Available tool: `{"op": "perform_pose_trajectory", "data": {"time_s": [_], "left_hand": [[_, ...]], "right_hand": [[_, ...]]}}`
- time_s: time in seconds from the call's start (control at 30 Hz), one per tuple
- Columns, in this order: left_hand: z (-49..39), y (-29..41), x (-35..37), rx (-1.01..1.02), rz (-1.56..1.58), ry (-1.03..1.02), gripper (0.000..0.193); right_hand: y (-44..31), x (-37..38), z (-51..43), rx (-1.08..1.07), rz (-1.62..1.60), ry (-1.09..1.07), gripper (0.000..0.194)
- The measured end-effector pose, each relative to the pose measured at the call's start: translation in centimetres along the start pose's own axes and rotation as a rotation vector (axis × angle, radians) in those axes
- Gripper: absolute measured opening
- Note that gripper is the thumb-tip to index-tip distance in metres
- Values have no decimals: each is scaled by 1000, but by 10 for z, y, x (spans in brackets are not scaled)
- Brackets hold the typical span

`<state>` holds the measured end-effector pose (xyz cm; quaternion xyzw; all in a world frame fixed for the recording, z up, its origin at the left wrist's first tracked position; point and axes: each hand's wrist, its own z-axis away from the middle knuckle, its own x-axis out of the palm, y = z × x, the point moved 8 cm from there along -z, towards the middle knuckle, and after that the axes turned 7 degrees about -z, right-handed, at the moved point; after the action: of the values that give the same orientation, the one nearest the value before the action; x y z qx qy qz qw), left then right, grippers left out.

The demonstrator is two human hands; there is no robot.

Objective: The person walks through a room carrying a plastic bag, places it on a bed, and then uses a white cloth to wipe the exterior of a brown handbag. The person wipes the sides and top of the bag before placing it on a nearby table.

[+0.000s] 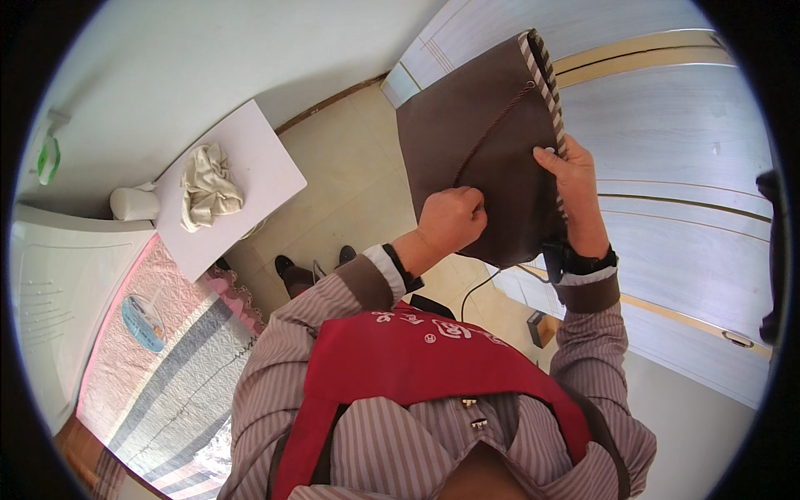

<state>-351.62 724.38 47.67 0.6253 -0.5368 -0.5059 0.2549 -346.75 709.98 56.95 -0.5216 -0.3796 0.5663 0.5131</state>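
Observation:
A dark brown bag (456, 125) with a striped brown-and-cream edge (556, 112) is held up in front of me, its opening turned to the right. A twisted brown cord (494, 134) runs slantwise across its face from an eyelet near the rim. My left hand (451, 215) is closed in a fist around the lower end of this cord, against the bag. At the striped edge, my right hand (576, 178) pinches the bag, its thumb on the face beside a small pale button (550, 149). The right fingers are hidden behind the bag.
To the left, a white table (269, 169) carries a crumpled cream cloth (212, 187). A white paper roll (134, 203) sits by the headboard of a bed (169, 375), where a blue hand fan (142, 324) lies. Pale wardrobe doors (675, 137) rise on the right, near a small open box (542, 328).

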Motion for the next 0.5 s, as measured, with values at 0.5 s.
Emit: {"op": "perform_pose_trajectory", "data": {"time_s": [0.5], "left_hand": [[102,-149,-1,-129,-210,-528,18]], "right_hand": [[-28,-37,5,-65,7,62,24]]}}
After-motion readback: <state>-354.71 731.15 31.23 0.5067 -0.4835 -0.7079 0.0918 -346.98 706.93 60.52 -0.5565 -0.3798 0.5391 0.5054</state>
